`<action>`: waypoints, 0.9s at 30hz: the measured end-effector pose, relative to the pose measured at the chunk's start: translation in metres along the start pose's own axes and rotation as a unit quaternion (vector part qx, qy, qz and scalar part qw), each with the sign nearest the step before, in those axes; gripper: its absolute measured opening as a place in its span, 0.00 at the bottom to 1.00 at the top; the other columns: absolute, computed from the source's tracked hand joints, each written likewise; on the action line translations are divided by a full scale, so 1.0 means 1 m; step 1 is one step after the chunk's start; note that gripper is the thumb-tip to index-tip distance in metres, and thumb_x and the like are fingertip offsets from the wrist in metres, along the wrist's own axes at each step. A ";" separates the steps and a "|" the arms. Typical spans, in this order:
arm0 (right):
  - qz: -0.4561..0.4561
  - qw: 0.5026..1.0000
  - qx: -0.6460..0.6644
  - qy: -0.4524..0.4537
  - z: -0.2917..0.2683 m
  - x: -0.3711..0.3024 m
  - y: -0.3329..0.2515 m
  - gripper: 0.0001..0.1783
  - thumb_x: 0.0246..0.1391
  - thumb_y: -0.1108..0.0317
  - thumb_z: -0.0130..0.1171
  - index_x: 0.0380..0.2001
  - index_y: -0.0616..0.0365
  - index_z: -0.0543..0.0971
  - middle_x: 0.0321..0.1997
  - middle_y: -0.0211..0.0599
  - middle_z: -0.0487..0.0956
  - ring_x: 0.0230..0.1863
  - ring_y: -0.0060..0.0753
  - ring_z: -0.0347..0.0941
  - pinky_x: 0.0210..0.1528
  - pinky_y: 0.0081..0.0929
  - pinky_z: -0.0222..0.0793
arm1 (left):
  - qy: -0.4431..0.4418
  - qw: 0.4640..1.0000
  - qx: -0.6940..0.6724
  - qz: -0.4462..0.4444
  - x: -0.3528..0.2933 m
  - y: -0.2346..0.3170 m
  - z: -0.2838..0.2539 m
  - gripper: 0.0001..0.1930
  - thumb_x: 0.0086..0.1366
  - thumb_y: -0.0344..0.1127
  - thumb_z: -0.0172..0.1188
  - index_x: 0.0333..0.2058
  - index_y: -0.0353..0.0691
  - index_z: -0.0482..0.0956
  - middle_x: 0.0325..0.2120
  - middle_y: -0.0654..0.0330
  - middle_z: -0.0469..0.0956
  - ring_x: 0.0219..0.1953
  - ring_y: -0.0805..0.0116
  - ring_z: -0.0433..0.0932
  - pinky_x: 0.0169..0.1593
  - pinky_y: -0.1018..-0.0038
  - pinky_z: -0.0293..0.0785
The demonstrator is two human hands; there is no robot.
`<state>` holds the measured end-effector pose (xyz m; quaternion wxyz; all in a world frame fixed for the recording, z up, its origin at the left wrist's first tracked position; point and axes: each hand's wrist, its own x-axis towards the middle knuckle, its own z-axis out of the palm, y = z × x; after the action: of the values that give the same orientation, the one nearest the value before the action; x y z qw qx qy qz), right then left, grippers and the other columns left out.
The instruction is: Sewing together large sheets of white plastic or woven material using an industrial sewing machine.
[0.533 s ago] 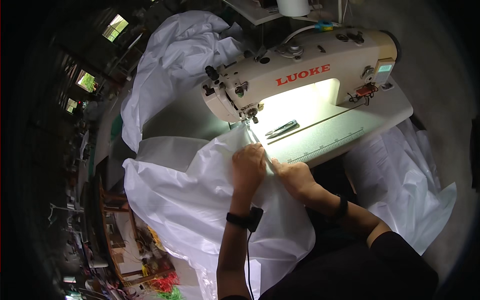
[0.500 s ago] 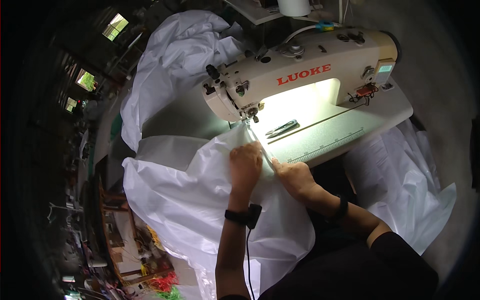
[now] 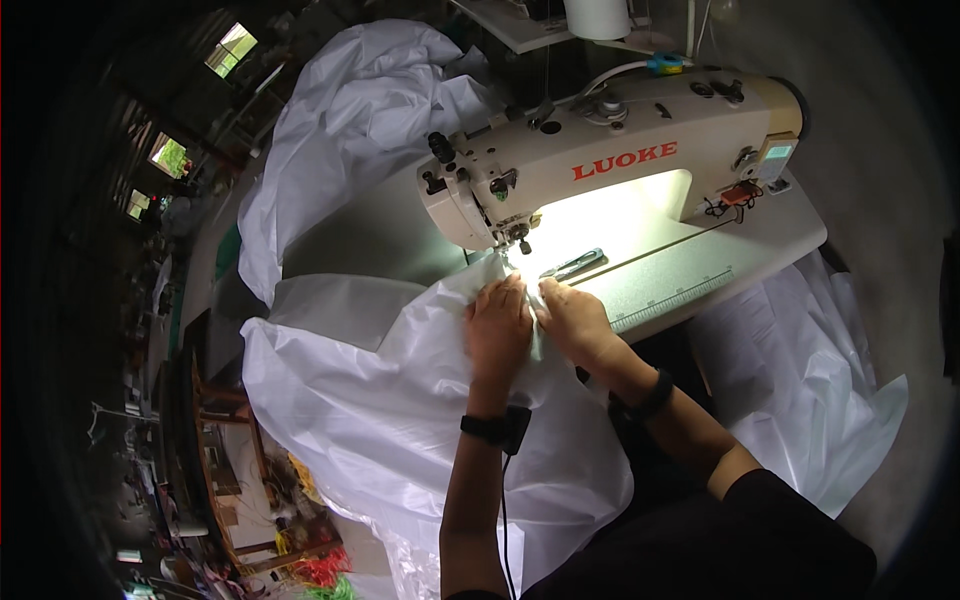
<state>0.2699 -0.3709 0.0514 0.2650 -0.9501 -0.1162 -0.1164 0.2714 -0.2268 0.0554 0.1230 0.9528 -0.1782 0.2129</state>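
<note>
A large sheet of white fabric (image 3: 400, 400) hangs over the front of the sewing machine (image 3: 610, 150), its edge running up to the presser foot (image 3: 503, 250). Just in front of the foot, my left hand (image 3: 498, 320) presses down on the fabric, its fingers bent and closed on it. Close on its right, my right hand (image 3: 580, 320) pinches the edge of the same fabric between thumb and fingers. The fingertips of both hands are partly hidden. On the lit machine bed beyond my right hand lies a pair of thread snips (image 3: 575, 264).
More white fabric is heaped behind the machine (image 3: 370, 110) and hangs at the right (image 3: 800, 370). A white thread cone (image 3: 597, 18) stands above the machine. At lower left are a wooden frame (image 3: 255, 470) and red strands (image 3: 322, 568). A cable trails from my left wrist.
My right hand has moved up and slightly left, nearer the presser foot. My left hand has shifted slightly up and right, its fingers less tightly curled. The machine sits slightly farther right in view.
</note>
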 end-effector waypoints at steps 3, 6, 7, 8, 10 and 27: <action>-0.047 0.998 0.028 0.022 0.005 -0.001 -0.003 0.06 0.54 0.70 0.52 0.33 0.59 0.76 0.30 0.39 0.80 0.30 0.38 0.80 0.30 0.33 0.76 | -0.018 0.999 0.000 -0.029 0.004 -0.004 -0.001 0.17 0.61 0.34 0.54 0.49 0.42 0.78 0.49 0.62 0.79 0.55 0.62 0.73 0.57 0.63 0.67; -0.097 0.989 -0.109 -0.013 0.006 0.000 -0.010 0.06 0.54 0.70 0.52 0.33 0.59 0.77 0.29 0.39 0.80 0.28 0.40 0.80 0.29 0.34 0.75 | -0.006 0.999 -0.027 -0.036 0.005 -0.008 -0.001 0.16 0.61 0.32 0.53 0.48 0.42 0.78 0.49 0.61 0.78 0.54 0.61 0.74 0.56 0.63 0.68; -0.081 0.990 -0.109 -0.036 0.004 0.001 -0.011 0.06 0.54 0.70 0.52 0.33 0.59 0.77 0.29 0.39 0.80 0.28 0.40 0.80 0.29 0.34 0.75 | -0.007 0.999 -0.030 -0.010 0.005 -0.010 -0.001 0.16 0.61 0.31 0.53 0.48 0.41 0.78 0.50 0.61 0.78 0.53 0.61 0.74 0.56 0.63 0.68; -0.106 0.983 -0.144 -0.048 0.002 0.003 -0.012 0.08 0.55 0.68 0.51 0.37 0.57 0.76 0.28 0.38 0.79 0.28 0.38 0.80 0.28 0.33 0.75 | 0.003 0.999 -0.039 0.018 0.004 -0.011 -0.001 0.16 0.61 0.30 0.53 0.48 0.41 0.79 0.50 0.60 0.78 0.53 0.60 0.74 0.56 0.63 0.68; -0.132 0.973 -0.179 -0.060 -0.005 0.007 -0.009 0.12 0.57 0.66 0.51 0.42 0.55 0.76 0.28 0.37 0.79 0.29 0.36 0.80 0.27 0.33 0.75 | -0.011 0.999 -0.031 0.024 0.003 -0.013 -0.002 0.16 0.61 0.30 0.53 0.48 0.41 0.79 0.50 0.60 0.78 0.53 0.60 0.74 0.57 0.63 0.68; -0.112 0.989 -0.009 -0.091 -0.011 0.046 -0.001 0.14 0.57 0.59 0.55 0.41 0.57 0.76 0.21 0.37 0.79 0.23 0.42 0.79 0.26 0.38 0.73 | -0.007 0.998 -0.044 0.044 0.001 -0.017 -0.015 0.14 0.60 0.29 0.54 0.46 0.42 0.78 0.50 0.61 0.78 0.55 0.58 0.73 0.58 0.61 0.66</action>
<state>0.3115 -0.3681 0.0740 0.2297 -0.9401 -0.2448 -0.0598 0.2742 -0.2069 0.0661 0.1540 0.9391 -0.2303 0.2033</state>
